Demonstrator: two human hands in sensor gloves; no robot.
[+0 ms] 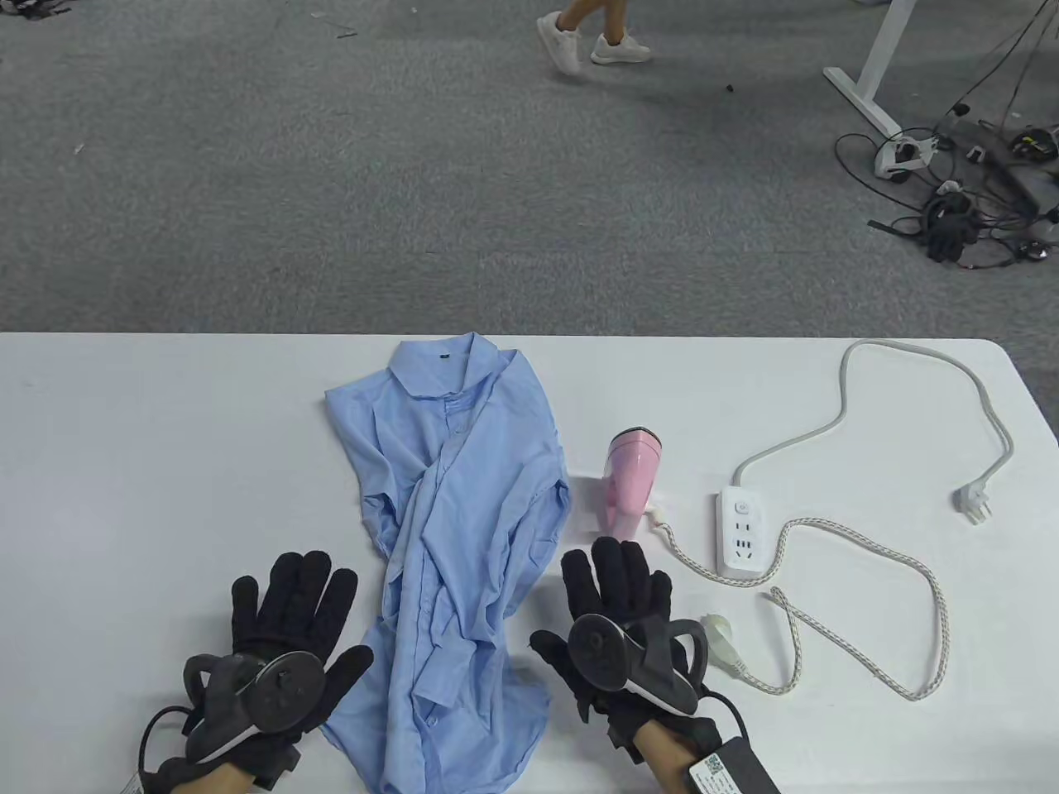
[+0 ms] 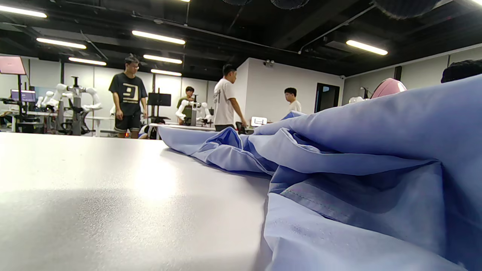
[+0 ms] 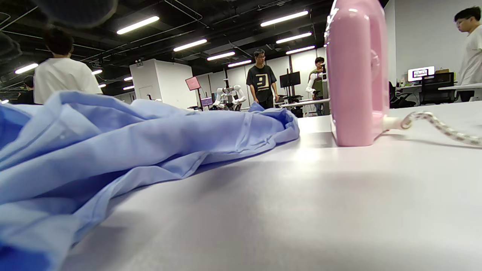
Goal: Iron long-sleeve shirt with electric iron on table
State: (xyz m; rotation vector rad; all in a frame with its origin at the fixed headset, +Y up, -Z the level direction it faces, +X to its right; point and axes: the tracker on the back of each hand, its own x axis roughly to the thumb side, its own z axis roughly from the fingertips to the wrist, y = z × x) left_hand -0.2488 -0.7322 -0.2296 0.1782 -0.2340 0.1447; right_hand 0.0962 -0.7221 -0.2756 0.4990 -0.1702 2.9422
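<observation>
Table view: shirt (image 1: 459, 529) crumpled at centre of frame, collar toward top; iron (image 1: 630, 480) upright just right of it.
Left hand (image 1: 281, 653) lower left, right hand (image 1: 620, 633) lower centre-right; both flat on table (image 1: 124, 463), fingers spread, gripping nothing; power strip (image 1: 742, 531) further right.

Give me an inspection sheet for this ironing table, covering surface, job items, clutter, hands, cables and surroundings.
Surface: white table, bare at left.
Job's things: crumpled blue long-sleeve shirt, collar at the far edge; pink electric iron standing beside it, apart.
Clutter: nothing seen.
Hands: left hand flat on the table, thumb at the shirt's edge; right hand flat between shirt and iron; neither holds anything.
Cables: iron's braided cord loops on the table, its plug unplugged; power strip, its own plug also loose.
Surroundings: grey carpet, a passer-by's feet, tangled cables on the floor.
</observation>
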